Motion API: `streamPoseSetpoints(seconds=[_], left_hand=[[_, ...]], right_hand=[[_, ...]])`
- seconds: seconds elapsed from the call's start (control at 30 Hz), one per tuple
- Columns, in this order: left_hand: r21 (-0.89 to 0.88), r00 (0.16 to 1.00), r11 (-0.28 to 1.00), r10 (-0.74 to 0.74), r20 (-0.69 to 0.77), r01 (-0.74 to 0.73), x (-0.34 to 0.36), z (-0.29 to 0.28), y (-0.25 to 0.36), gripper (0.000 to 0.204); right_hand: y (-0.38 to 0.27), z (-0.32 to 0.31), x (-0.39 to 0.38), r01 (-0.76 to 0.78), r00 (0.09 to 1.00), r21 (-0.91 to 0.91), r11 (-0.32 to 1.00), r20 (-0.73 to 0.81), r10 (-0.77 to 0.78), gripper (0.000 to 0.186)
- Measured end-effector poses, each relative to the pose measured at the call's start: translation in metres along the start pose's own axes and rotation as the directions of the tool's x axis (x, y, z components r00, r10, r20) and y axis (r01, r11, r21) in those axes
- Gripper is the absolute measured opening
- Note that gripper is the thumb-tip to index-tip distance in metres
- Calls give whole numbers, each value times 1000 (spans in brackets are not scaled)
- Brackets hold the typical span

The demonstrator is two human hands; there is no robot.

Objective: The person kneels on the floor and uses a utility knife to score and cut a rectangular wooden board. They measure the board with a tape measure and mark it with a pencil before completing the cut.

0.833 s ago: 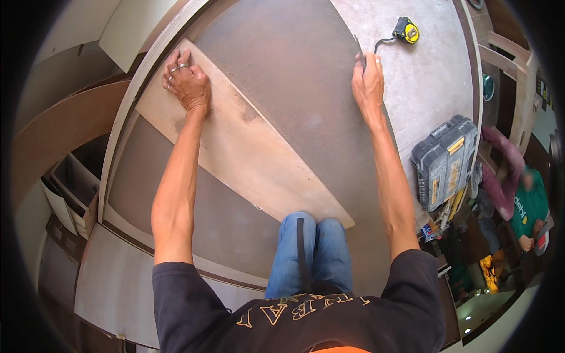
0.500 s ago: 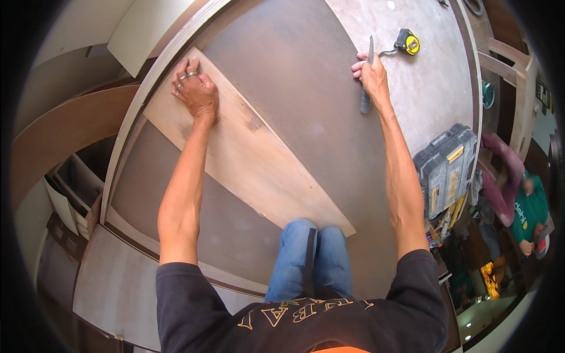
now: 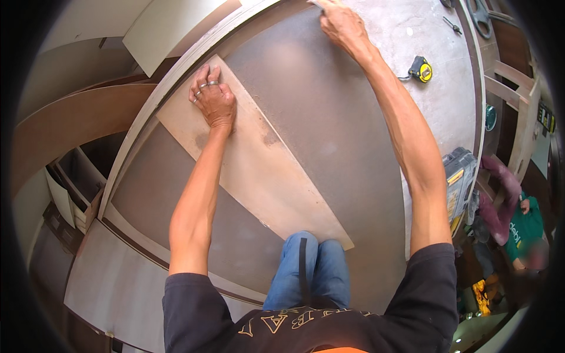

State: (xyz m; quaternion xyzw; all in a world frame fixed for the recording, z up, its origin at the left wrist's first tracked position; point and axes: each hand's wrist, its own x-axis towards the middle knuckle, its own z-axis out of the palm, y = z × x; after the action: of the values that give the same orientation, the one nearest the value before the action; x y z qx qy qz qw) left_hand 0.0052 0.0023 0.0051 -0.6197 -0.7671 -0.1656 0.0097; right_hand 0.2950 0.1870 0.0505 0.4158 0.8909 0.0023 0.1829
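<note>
Light wooden board (image 3: 253, 159) lies aslant on the brown panel (image 3: 359, 176) before us, its far end to the left and its near end at our knees (image 3: 303, 262). We rest our left hand (image 3: 215, 103) on that far end, fingers bent and slightly apart, gripping nothing. Our right hand (image 3: 344, 26), at the far edge, pinches a thin pale object (image 3: 318, 4), mostly out of view. Right of us are a yellow-and-black tape measure (image 3: 421, 69) and, nearer, a grey case (image 3: 462, 179) partly behind our arm.
</note>
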Motion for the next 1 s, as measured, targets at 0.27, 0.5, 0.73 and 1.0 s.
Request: streamPoseSetpoints(seconds=[0.27, 0.5, 0.73, 1.0], left_hand=[[-12, 1000, 1000, -13, 19, 13, -1, -6, -2, 49], [-23, 1000, 1000, 6, 0, -6, 2, -1, 1, 47], [-21, 1000, 1000, 5, -2, -6, 2, -3, -5, 47], [-4, 1000, 1000, 19, 1, -19, 1, -1, 0, 44]], right_hand=[[-8, 32, -80, -513, 737, 673, 533, 27, 675, 31], [62, 70, -82, -494, 783, 868, -45, 467, 410, 39], [40, -33, -106, -385, 870, 912, 140, 307, 387, 48], [56, 27, -95, -252, 900, 939, 235, 138, 413, 39]])
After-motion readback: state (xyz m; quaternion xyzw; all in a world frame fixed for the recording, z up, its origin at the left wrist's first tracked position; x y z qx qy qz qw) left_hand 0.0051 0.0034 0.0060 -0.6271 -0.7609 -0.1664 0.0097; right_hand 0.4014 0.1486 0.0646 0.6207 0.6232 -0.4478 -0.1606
